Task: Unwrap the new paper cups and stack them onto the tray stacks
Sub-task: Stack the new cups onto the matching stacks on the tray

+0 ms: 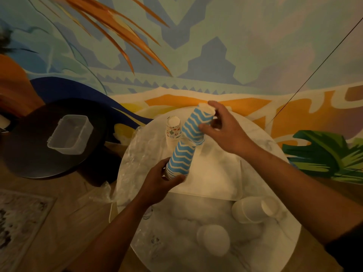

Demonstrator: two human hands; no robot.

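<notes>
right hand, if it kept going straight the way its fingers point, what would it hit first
Probably the patterned cup stack standing just past the blue zigzag cups that the right hand already holds; depth is hard to judge from one view.

No text, label, brand, number or sign can be read anywhere in this view. The blue-and-white cups point(183, 149) carry only a zigzag pattern, without letters. The cup stack behind them point(172, 132) has small coloured prints, too small and blurred to tell if any are words. The wall painting point(176, 55) shows only shapes and leaves. The clear plastic box point(69, 134) has no readable marking.
</notes>
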